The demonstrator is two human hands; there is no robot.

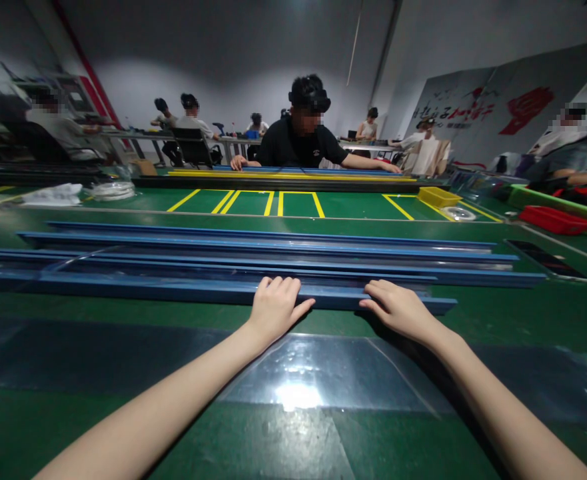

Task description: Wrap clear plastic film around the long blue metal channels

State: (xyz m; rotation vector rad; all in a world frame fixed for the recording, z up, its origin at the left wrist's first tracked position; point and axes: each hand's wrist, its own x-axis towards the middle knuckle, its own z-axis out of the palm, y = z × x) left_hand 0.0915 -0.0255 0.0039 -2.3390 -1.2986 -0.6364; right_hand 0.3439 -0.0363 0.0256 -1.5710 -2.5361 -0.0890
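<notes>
Several long blue channel strips lie side by side across the green table. My left hand is closed over the edge of the nearest blue strip, its fingers over the top and its thumb pointing right. Farther right, my right hand grips the same strip near its right end, fingertips curled on the edge. Behind it lie the other blue strips. A clear, shiny plastic sheet stretches flat across the table beneath my forearms.
Across the table sits a person in black with both hands by yellow strips. A phone lies right; beyond it are a red tray and a yellow tray. A white coil rests at back left.
</notes>
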